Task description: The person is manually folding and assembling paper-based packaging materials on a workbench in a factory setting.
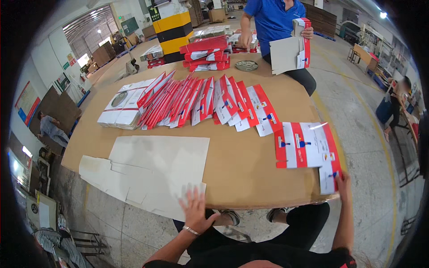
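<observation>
A plain grey cardboard blank (pixel 163 156) with slits along its edge lies face down at the front left of the table. My left hand (pixel 195 216) rests on its near right corner with the fingers spread. To the right, a flat red-and-white printed carton blank (pixel 313 143) overhangs the table edge. My right hand (pixel 344 186) grips the lower right end of this printed blank, its thumb side at the edge. Beyond both blanks, a slanting row of folded red-and-white cartons (pixel 178 103) fans across the table.
A stack of flat white cartons (pixel 125 103) adjoins the row's left end. Farther back are a red carton pile (pixel 208 53), a round tin-like disc (pixel 246 66) and a yellow-and-black striped pillar (pixel 173 33). Opposite me, a person in blue (pixel 273 20) holds another carton (pixel 290 53).
</observation>
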`<act>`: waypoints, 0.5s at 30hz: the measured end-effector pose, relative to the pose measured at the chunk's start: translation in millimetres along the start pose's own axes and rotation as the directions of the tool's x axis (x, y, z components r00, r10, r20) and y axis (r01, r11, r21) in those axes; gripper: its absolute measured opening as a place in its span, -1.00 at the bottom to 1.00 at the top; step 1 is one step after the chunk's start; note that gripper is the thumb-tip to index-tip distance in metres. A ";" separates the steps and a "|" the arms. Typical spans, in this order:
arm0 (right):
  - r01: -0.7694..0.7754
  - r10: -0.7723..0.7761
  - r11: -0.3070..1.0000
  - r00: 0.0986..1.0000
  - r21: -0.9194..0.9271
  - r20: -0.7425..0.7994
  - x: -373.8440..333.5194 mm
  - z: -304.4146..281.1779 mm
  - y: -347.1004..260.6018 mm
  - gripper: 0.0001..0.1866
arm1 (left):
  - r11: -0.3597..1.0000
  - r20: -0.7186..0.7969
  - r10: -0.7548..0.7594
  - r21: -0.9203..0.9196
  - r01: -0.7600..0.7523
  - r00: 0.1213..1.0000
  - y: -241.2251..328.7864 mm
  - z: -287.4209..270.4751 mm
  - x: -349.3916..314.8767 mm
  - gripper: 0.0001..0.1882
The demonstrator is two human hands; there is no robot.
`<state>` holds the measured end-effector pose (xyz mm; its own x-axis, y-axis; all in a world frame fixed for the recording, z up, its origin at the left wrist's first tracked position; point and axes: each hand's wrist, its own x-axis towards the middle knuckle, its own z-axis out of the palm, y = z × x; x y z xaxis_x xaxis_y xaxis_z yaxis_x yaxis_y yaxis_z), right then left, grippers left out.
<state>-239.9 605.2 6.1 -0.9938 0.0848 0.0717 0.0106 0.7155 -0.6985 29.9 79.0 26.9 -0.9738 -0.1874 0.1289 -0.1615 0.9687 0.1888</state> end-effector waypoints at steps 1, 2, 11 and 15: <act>0.103 -0.103 0.995 0.994 0.004 -0.028 34.3 6.6 5.6 -0.71 | 1.000 -0.004 0.000 0.006 0.000 1.000 -5.5 -3.5 -8.5 0.03; 0.206 -0.206 0.978 0.977 0.006 -0.053 68.1 22.6 5.1 -0.71 | 0.993 0.117 -0.115 0.051 0.110 0.986 -9.4 -5.8 -17.1 0.01; 0.278 -0.316 0.912 0.945 0.301 0.087 190.1 232.6 -136.9 -0.55 | 0.981 -0.023 -0.163 0.101 0.165 0.986 -46.1 38.1 -45.2 -0.33; 0.511 -0.488 0.858 0.779 -0.052 -0.393 131.1 223.5 -172.7 -0.50 | 0.969 -0.107 -0.232 -0.117 0.219 0.967 -50.4 14.1 -45.1 -0.69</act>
<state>-396.7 337.7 -23.0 -0.7362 -0.0105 0.6767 -0.4930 0.6933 -0.5256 79.6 40.9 -2.1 -0.8869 -0.4231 0.1854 -0.3509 0.8781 0.3253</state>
